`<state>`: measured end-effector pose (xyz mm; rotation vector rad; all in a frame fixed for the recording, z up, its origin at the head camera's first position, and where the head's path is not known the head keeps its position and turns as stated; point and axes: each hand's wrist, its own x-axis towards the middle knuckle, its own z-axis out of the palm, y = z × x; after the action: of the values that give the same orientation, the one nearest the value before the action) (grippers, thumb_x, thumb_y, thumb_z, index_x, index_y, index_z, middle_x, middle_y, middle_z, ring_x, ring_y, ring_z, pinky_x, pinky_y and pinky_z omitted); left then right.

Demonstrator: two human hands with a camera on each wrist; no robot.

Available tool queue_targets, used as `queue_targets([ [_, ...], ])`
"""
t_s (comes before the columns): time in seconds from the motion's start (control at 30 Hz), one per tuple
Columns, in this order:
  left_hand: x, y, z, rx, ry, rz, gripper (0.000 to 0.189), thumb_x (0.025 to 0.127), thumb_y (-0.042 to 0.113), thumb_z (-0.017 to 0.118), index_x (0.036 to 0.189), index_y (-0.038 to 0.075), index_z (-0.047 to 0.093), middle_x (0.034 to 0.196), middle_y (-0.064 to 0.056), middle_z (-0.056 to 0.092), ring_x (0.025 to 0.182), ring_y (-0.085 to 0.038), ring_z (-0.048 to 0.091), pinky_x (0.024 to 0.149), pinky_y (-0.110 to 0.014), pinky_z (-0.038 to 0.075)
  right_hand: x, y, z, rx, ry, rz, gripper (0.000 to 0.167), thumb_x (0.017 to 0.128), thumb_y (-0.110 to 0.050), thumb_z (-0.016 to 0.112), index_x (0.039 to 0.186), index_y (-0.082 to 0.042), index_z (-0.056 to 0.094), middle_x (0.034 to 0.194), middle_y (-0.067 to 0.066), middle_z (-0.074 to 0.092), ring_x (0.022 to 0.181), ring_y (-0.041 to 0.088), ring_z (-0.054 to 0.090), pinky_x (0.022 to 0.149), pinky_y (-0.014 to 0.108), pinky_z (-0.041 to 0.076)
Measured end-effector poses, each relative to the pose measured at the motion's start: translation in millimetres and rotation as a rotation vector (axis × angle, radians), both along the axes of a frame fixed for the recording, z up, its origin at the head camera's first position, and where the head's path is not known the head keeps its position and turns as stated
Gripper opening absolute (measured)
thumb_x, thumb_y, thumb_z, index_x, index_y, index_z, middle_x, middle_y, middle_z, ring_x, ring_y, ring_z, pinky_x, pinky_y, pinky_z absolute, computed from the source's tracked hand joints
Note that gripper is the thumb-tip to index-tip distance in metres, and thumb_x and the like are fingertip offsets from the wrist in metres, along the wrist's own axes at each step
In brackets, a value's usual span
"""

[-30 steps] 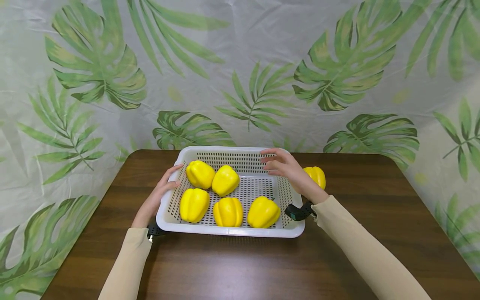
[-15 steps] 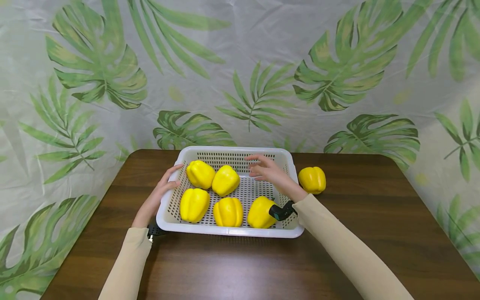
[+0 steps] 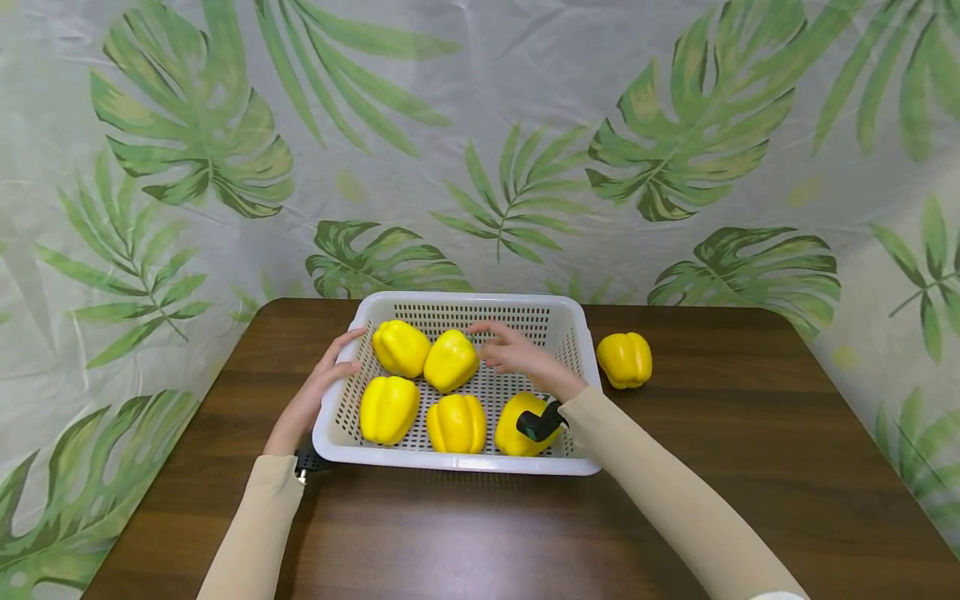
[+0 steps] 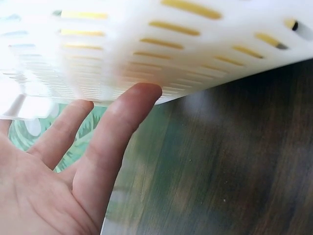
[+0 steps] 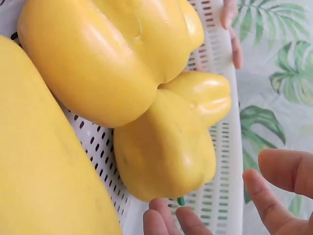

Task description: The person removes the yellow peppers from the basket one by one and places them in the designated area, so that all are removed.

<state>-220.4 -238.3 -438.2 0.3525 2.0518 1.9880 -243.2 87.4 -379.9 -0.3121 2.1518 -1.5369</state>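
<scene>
A white slotted plastic basket (image 3: 457,463) holds several yellow bell peppers. My left hand (image 3: 318,389) rests against the outside of its left wall. In the left wrist view, the thumb (image 4: 110,132) and a finger reach up to the slotted side without curling round it. My right hand (image 3: 519,354) is inside the basket area, just right of the back middle bell pepper (image 3: 450,362). The right wrist view has that hand's fingertips (image 5: 188,221) close to a bell pepper (image 5: 164,149) with a green stem; its fingers are spread and hold nothing.
One more yellow bell pepper (image 3: 625,360) lies on the brown wooden table (image 3: 750,400), outside the basket's right wall. A leaf-patterned cloth (image 3: 510,100) hangs behind the table. Below my right wrist lies the front right bell pepper (image 3: 513,437), partly covered by the wrist camera.
My right hand has moved left across the basket, from its right side toward the back middle bell pepper. The bell pepper on the table is now fully uncovered. My left hand has stayed put.
</scene>
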Motion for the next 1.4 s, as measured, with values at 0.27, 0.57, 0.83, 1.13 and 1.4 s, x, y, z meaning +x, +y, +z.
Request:
queue_targets([
  [0.27,-1.4,-0.3,-1.5,0.01,0.002,-0.008,0.054,0.101,0.02,0.038,0.151,0.023,0.016,0.153,-0.016,0.013,0.125,-0.047,0.033,0.087,-0.047,0.046,-3.7,-7.5,-6.0,0.065,-0.016,0.009,0.045,0.095,-0.012,0.051,0.14,-0.014,0.045,0.144,0.015,0.039,0.111,0.035,0.049,0.097,0.051,0.039],
  [0.57,-1.4,-0.4,-1.7,0.022,0.006,-0.011,0.054,0.101,0.02,0.038,0.15,0.023,0.017,0.154,-0.016,0.012,0.126,-0.047,0.033,0.086,-0.044,0.047,-7.4,-15.4,-12.6,0.094,-0.057,-0.008,0.044,0.095,-0.013,0.053,0.138,-0.016,0.045,0.127,0.016,0.043,0.071,0.022,0.036,0.083,0.045,0.039],
  [0.83,-0.5,-0.1,-0.3,0.019,0.001,-0.01,0.054,0.101,0.02,0.039,0.151,0.023,0.016,0.154,-0.015,0.012,0.125,-0.046,0.033,0.087,-0.044,0.047,-11.2,-18.7,-18.0,0.047,-0.116,-0.014,0.049,0.095,-0.012,0.054,0.141,-0.021,0.039,0.118,0.015,0.042,0.063,0.021,0.032,0.076,0.041,0.036],
  [1.13,0.3,0.3,0.6,-0.002,-0.005,-0.001,0.055,0.101,0.022,0.039,0.151,0.024,0.016,0.154,-0.015,0.013,0.126,-0.045,0.034,0.088,-0.046,0.046,-15.2,-23.0,-20.9,0.011,-0.137,-0.025,0.054,0.094,-0.006,0.054,0.142,-0.023,0.035,0.093,0.013,0.046,0.06,0.019,0.028,0.07,0.036,0.033],
  [1.4,0.5,0.5,0.6,-0.013,-0.001,0.003,0.055,0.101,0.021,0.039,0.151,0.024,0.016,0.153,-0.015,0.013,0.124,-0.045,0.035,0.087,-0.046,0.047,-17.3,-26.4,-22.7,-0.014,-0.124,-0.064,0.054,0.092,-0.002,0.055,0.14,-0.022,0.04,0.152,0.015,0.02,0.106,0.027,0.049,0.099,0.049,0.038],
])
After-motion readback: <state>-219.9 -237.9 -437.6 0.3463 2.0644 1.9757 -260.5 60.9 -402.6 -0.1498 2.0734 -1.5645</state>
